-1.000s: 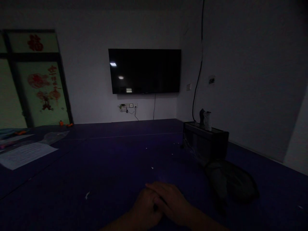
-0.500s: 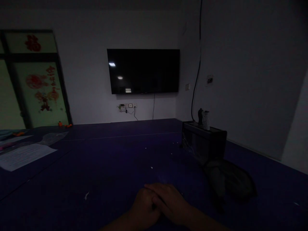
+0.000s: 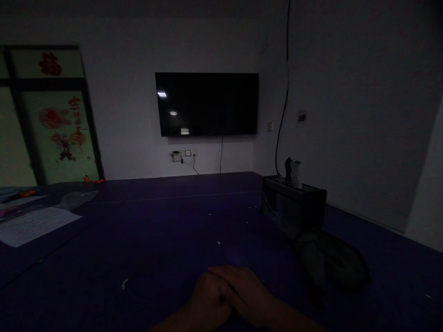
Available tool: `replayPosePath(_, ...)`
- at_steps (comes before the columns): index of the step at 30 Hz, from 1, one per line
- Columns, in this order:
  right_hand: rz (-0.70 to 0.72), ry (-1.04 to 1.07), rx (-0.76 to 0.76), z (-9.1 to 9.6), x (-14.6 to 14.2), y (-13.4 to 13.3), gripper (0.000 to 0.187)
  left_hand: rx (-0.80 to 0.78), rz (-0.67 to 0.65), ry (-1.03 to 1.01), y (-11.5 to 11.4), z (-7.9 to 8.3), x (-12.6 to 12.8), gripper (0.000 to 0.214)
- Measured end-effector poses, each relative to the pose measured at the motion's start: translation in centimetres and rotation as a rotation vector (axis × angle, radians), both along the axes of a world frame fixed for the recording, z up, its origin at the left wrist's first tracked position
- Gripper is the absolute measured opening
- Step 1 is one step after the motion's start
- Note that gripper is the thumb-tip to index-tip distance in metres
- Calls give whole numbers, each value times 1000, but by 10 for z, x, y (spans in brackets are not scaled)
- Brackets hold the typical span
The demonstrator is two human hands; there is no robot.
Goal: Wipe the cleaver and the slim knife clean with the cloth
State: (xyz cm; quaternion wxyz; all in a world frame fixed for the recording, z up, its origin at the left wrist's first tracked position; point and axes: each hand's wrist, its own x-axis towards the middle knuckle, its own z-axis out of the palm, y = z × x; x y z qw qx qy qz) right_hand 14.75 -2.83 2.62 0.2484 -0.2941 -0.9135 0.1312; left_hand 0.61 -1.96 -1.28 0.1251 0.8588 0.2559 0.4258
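Low in the middle of the head view, both hands are clasped together over the dark blue surface [image 3: 155, 249]. My left hand [image 3: 209, 295] is curled into a fist, its fingers mostly covered. Across its knuckles lies my right hand [image 3: 247, 288], fingers pressed together and wrapped over the left. No object shows in either hand. Just beyond them is a small white scrap [image 3: 218, 242], touched by neither hand. The dim light hides finer detail.
A black box [image 3: 294, 205] stands to the right, with a clear bottle [image 3: 296, 174] on top and a dark bag [image 3: 332, 260] in front. Printed paper [image 3: 38, 226] and clear plastic [image 3: 78, 198] lie left. A television [image 3: 207, 103] hangs on the far wall.
The view has tilted up very slightly, so everything sits a little lower. The hands stay clasped in the same way.
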Motion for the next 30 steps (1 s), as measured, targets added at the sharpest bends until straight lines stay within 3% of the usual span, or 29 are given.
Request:
replayPosePath(18,14,8,-10,-1,0,2,39,-46,42,14,-1,-1,-1,23)
replayPosePath(30,6,7,-18,2,-1,1,39,-30,-8,-26,-3,5,0,22)
